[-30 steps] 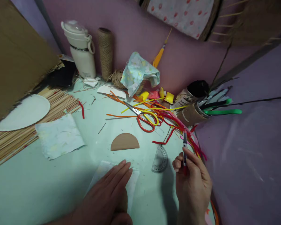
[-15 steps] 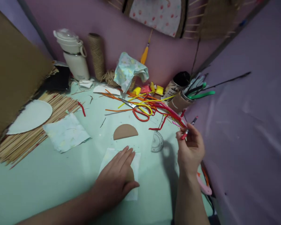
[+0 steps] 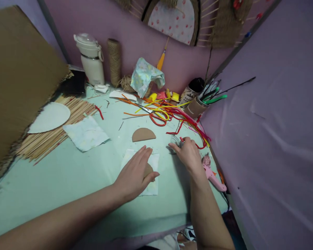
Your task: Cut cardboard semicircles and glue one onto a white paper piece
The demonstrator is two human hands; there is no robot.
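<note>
My left hand (image 3: 134, 175) lies flat, fingers stretched out, on a brown cardboard half-disc (image 3: 148, 170) that rests on a white fabric piece (image 3: 153, 161). My right hand (image 3: 188, 154) is curled low over the table. Its fingertips touch a clear protractor (image 3: 174, 140), and the red end of a pen (image 3: 182, 139) pokes out from its fingers. A second brown half-disc (image 3: 143, 134) lies just beyond the fabric.
Red-handled scissors (image 3: 156, 118) and a tangle of coloured pipe cleaners (image 3: 182, 116) lie behind. A cup of pens (image 3: 197, 107) is tipped at the right. A pink tool (image 3: 214, 175) lies near the table edge. Bamboo sticks (image 3: 75, 109), a pale fabric square (image 3: 86, 133) and a cardboard sheet (image 3: 18, 76) fill the left.
My right hand came down from mid-air and leftwards onto the protractor, pen still in it. The left hand stayed on the half-disc. The camera view shifted back.
</note>
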